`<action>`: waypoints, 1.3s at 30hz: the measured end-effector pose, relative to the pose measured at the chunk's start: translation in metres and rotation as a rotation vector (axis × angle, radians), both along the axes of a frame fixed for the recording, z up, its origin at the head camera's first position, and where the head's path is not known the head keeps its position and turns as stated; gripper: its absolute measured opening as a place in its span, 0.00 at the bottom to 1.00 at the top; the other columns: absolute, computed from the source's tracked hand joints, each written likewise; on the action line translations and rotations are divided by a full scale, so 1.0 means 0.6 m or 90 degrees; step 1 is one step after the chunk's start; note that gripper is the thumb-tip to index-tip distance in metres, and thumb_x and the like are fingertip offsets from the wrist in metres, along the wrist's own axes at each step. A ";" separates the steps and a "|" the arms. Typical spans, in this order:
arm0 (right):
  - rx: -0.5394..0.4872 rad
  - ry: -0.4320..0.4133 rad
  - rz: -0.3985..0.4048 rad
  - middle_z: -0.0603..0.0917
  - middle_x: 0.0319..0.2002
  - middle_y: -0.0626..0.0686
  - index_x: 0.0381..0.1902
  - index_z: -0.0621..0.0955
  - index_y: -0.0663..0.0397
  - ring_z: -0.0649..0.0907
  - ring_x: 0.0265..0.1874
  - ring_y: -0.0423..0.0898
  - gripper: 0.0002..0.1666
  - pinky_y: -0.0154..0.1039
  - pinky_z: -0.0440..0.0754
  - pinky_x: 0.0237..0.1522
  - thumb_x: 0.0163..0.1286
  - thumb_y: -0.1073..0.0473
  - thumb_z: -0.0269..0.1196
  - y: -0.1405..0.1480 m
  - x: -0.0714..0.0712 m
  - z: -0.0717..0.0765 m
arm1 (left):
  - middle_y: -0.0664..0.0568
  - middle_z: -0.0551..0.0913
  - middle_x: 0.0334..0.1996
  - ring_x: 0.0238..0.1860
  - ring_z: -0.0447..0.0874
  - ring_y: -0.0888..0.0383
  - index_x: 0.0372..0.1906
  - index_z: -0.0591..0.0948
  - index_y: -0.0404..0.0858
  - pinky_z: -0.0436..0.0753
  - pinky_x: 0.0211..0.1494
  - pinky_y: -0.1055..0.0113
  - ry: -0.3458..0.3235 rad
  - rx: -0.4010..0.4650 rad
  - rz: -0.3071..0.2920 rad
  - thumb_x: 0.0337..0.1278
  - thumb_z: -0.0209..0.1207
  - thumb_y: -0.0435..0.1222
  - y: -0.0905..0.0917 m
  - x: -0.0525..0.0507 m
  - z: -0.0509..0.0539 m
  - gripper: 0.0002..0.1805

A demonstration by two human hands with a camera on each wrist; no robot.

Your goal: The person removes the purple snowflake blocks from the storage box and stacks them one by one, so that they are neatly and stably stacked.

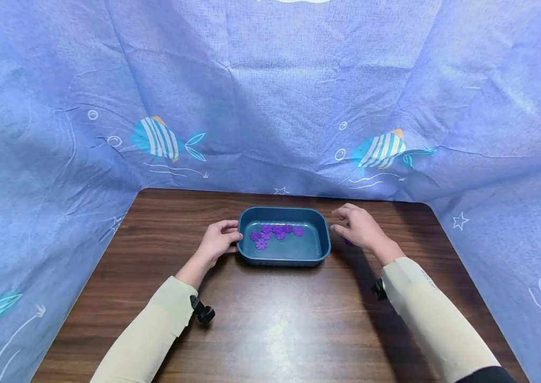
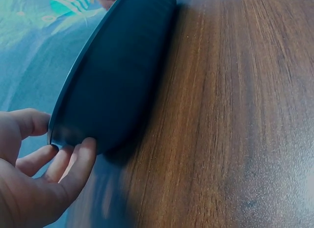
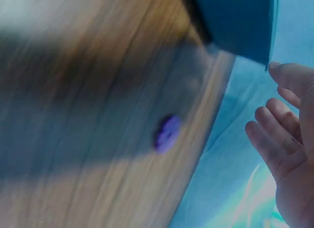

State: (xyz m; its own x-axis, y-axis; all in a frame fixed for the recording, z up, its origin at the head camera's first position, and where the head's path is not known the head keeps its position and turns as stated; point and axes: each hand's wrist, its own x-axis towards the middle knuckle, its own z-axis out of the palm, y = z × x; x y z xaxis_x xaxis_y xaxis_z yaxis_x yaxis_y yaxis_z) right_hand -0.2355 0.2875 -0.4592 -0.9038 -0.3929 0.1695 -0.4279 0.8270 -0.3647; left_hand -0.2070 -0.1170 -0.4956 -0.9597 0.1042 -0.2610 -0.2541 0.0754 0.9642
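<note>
The blue bin [image 1: 294, 251] stands upright near the far edge of the tabletop [image 1: 270, 314], roughly midway between the side edges. Flat purple pieces [image 1: 261, 244] lie inside, mostly toward its far side and left end. The left hand [image 1: 215, 241] has its grip pinching the bin's left rim, thumb over the top, fingers against the outer wall. The right hand [image 1: 359, 227] is beside the bin's right end, its grip loosely spread and holding nothing; contact cannot be confirmed. One loose purple piece [image 3: 168, 134] lies on the tabletop below it.
</note>
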 end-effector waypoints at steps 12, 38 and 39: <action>0.012 0.008 0.072 0.85 0.47 0.54 0.52 0.86 0.56 0.84 0.45 0.51 0.20 0.49 0.85 0.51 0.63 0.55 0.74 -0.096 -0.020 0.014 | 0.33 0.81 0.58 0.46 0.85 0.54 0.67 0.76 0.31 0.92 0.41 0.61 0.004 -0.009 0.015 0.65 0.62 0.26 0.002 0.003 -0.002 0.26; 0.176 -0.083 0.014 0.90 0.48 0.53 0.50 0.88 0.54 0.87 0.49 0.51 0.16 0.52 0.86 0.56 0.65 0.57 0.72 -0.183 -0.017 -0.037 | 0.30 0.79 0.59 0.50 0.85 0.50 0.68 0.74 0.27 0.92 0.42 0.61 0.007 0.011 0.014 0.65 0.61 0.25 0.004 0.008 0.005 0.27; 0.181 -0.082 0.014 0.90 0.48 0.53 0.50 0.88 0.53 0.87 0.49 0.51 0.15 0.52 0.87 0.55 0.65 0.58 0.72 -0.183 -0.017 -0.037 | 0.30 0.79 0.59 0.50 0.85 0.51 0.68 0.74 0.28 0.92 0.42 0.61 0.004 0.012 0.015 0.65 0.61 0.25 0.004 0.007 0.005 0.26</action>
